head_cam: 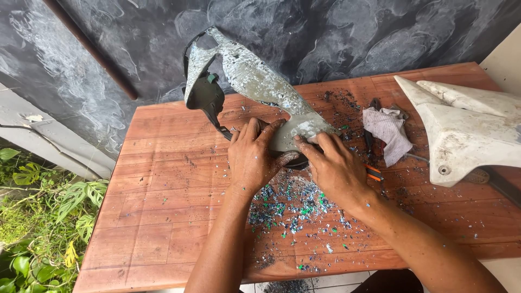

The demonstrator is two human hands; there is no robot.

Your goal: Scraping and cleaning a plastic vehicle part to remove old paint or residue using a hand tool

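While hands [293,160] press panel [260,81] | tool beneath hidden

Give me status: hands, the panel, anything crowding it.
Left hand and right hand both pressed on the grey scraped panel, standing on the wooden table. Paint flakes beneath; rag and white panel off right, apart.

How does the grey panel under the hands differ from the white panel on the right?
The grey panel is mottled with patchy, scraped paint; the white panel is plain off-white with smudges. The grey one stands tilted up, pressed by the left hand and right hand; the white one lies untouched. Both rest on the wooden table.
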